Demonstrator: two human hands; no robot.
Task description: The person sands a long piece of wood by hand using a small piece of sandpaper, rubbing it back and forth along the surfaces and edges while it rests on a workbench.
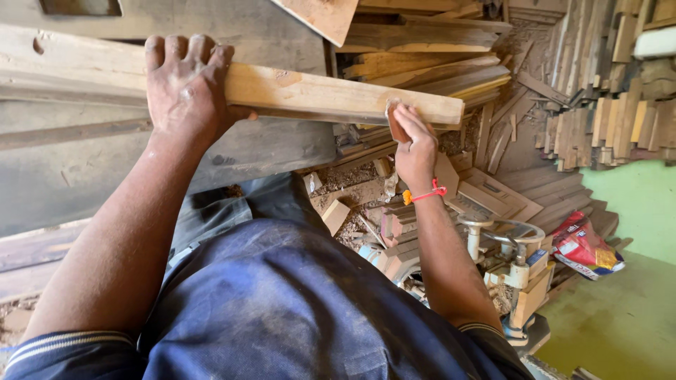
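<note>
A long pale wooden plank (317,95) lies across a grey workbench (267,151), its right end jutting past the bench edge. My left hand (184,84) presses down on top of the plank, fingers curled over its far edge. My right hand (414,144) is at the plank's right end, fingers closed on its lower edge near the corner. A red thread with an orange bead circles my right wrist (426,195). My blue shirt fills the bottom of the view.
Stacks of cut wooden slats (422,67) and offcuts (612,119) pile up behind and right. Wood blocks and sawdust litter the floor (352,197). A metal power tool (510,257) stands below my right arm. A red plastic bag (584,246) lies by a green floor.
</note>
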